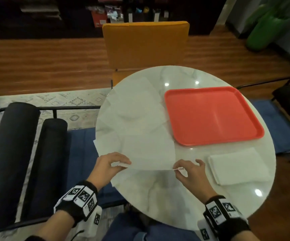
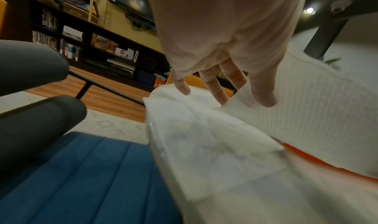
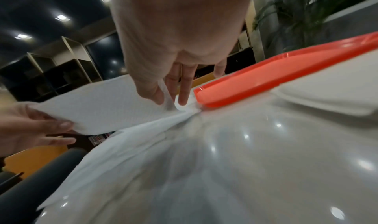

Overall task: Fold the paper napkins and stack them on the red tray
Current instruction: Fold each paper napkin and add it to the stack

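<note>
**Operator:** Status of the workpiece?

**Inspector:** One unfolded napkin (image 1: pixel 147 150) lies at the near left of the worktop (image 1: pixel 158 193), on top of other spread sheets (image 1: pixel 132 105). Its two near corners are lifted. The left hand (image 1: pixel 109 165) has its grip closed on the left corner, thumb against fingers. The right hand (image 1: pixel 188 168) pinches the right corner the same way.

**Operator:** Step in hand?

**Inspector:** Judged as the start of the first fold on this sheet. The red tray (image 1: pixel 213 115) sits just right of the sheets and carries nothing. A folded stack (image 1: pixel 238 166) rests on the worktop near the right hand, outside the tray.

**Operator:** Requirement for the next move?

**Inspector:** Carry both corners away from the body together, at equal height, and align them with the far edge before pressing the crease. The paper is thin; uneven pull risks a skewed fold or dragging the sheet beneath.
</note>
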